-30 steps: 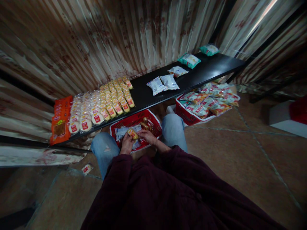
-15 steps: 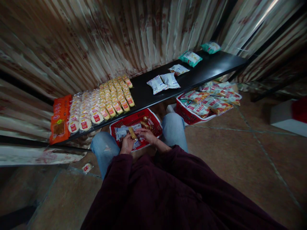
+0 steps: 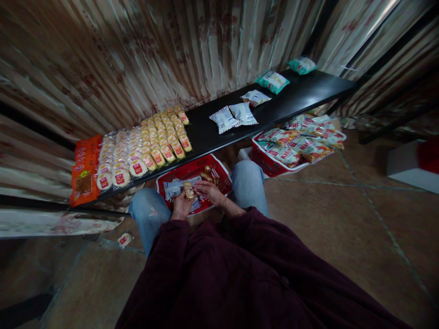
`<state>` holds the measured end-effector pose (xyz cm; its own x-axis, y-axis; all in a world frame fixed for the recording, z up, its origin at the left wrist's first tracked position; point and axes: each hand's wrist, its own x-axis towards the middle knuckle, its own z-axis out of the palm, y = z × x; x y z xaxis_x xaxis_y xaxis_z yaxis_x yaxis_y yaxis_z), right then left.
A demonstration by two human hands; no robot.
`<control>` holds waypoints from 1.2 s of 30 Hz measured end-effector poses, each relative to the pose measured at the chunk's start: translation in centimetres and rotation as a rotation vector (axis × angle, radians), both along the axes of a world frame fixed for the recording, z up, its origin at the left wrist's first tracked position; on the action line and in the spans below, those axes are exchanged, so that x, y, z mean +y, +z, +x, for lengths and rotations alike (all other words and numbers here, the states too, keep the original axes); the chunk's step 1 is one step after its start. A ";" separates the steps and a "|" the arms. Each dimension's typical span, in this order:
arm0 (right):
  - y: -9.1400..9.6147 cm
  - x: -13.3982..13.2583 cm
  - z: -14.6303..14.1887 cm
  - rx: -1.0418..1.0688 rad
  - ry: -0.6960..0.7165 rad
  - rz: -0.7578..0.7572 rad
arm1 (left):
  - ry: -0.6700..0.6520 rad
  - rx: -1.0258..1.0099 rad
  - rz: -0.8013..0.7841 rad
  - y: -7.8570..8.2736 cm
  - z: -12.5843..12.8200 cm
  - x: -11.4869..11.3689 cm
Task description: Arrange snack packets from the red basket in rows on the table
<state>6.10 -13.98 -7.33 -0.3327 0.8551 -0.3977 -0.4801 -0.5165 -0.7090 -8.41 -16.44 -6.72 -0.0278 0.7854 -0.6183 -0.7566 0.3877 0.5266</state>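
Observation:
My left hand is closed around a small golden-brown wrapped snack, held above a red plastic basket between my knees. From the other side, my right hand has its fingertips at the snack's right edge and appears to grip it too, its fingers fairly straight. Under the hands the basket holds white-and-blue packets and several golden-brown wrapped pieces. My hands partly cover the basket's contents, and the print on the snack is too small to read.
A long black shelf bears rows of yellow packs, round white packs, an orange bag, white packets and green bags. Another red basket holds red-and-white bags. One small packet lies on the floor.
The wrapped snack has been turned in my hands, so a paler, shorter-looking side now shows. Both hands stay in nearly the same place above the basket.

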 end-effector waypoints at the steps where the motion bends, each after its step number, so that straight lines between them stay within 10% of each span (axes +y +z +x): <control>1: 0.0 0.0 0.0 0.011 -0.009 -0.011 | 0.000 0.004 -0.008 -0.1 0.0 0.0; 36: -0.1 -0.2 -0.3 -0.182 0.122 0.166 | 0.011 0.145 -0.109 -0.6 0.1 -0.1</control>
<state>5.79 -14.22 -7.46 -0.3735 0.8713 -0.3183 -0.2782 -0.4326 -0.8576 -8.31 -16.51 -7.30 -0.1306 0.7129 -0.6890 -0.6804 0.4410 0.5853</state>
